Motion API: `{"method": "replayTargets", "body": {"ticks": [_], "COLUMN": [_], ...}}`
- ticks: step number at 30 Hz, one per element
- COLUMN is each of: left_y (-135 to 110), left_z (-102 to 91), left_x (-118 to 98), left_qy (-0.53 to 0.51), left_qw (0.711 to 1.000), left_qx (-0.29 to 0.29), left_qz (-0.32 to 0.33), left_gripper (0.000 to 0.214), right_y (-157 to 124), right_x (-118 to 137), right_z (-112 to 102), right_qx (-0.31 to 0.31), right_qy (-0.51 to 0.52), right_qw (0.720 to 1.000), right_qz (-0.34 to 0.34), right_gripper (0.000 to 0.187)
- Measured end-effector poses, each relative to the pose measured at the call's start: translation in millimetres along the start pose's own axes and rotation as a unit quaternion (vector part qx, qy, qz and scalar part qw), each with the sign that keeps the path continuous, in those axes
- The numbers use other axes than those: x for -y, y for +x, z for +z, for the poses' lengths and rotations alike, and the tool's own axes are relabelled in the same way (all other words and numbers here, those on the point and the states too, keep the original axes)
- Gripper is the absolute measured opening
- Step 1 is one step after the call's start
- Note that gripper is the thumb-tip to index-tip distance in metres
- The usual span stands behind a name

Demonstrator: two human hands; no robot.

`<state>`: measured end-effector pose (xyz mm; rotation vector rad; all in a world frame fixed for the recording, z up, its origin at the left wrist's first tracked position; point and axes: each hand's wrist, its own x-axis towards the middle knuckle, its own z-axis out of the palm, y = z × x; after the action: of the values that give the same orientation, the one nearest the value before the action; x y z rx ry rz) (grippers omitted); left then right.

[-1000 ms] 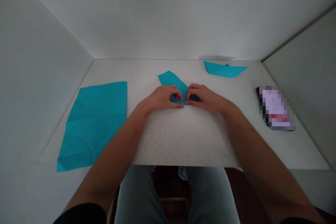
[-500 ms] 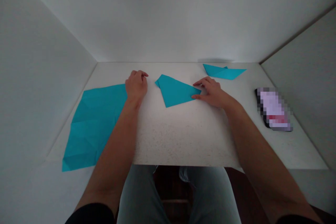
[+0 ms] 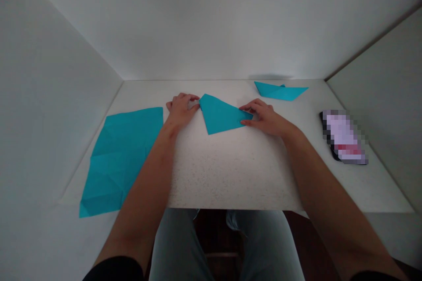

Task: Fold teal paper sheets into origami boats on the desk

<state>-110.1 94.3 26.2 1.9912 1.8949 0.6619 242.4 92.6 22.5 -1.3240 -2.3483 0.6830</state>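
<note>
A folded triangle of turquoise paper [image 3: 220,116] lies flat in the middle of the white table [image 3: 231,171]. My left hand [image 3: 180,109] sits at the triangle's far left corner, fingers curled with the tips touching that corner. My right hand [image 3: 263,117] rests at the triangle's right tip, fingers pressed down on that tip. Neither hand lifts the paper off the table.
A large creased turquoise sheet [image 3: 121,153] lies flat on the left, overhanging the table's front edge. A folded turquoise paper boat [image 3: 280,91] stands at the back right. A dark phone [image 3: 344,137] lies at the right. White walls enclose three sides.
One second ago both hands pinched the paper's near corner together. They then spread apart; the left hand swung out left and has now come back to the triangle's far left corner.
</note>
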Motion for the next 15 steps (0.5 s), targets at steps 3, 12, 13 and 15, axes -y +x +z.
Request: {"method": "replayTargets", "body": {"ticks": [3, 12, 13, 15], "left_y": [0.0, -4.7, -5.5, -6.8], "left_z": [1.4, -1.0, -1.9, -3.6], "left_x": [-1.8, -6.8, -7.1, -7.7], "left_qy": [0.0, 0.03, 0.032, 0.032], "left_qw": [1.0, 0.998, 0.997, 0.995], "left_qx": [0.011, 0.049, 0.055, 0.068], "left_qz": [0.009, 0.038, 0.046, 0.06], "left_gripper": [0.035, 0.049, 0.051, 0.054], "right_y": [-0.4, -4.5, -5.0, -5.4], "right_x": [0.3, -10.6, -14.0, -20.6], "right_z": [-1.4, -9.9, -10.6, -11.5], "right_qx": [0.014, 0.012, -0.003, -0.037], "right_qy": [0.005, -0.017, -0.027, -0.045], "right_qw": [1.0, 1.0, 1.0, 0.998], "right_qz": [-0.011, -0.01, -0.001, 0.018], "right_gripper": [0.055, 0.058, 0.058, 0.056]}}
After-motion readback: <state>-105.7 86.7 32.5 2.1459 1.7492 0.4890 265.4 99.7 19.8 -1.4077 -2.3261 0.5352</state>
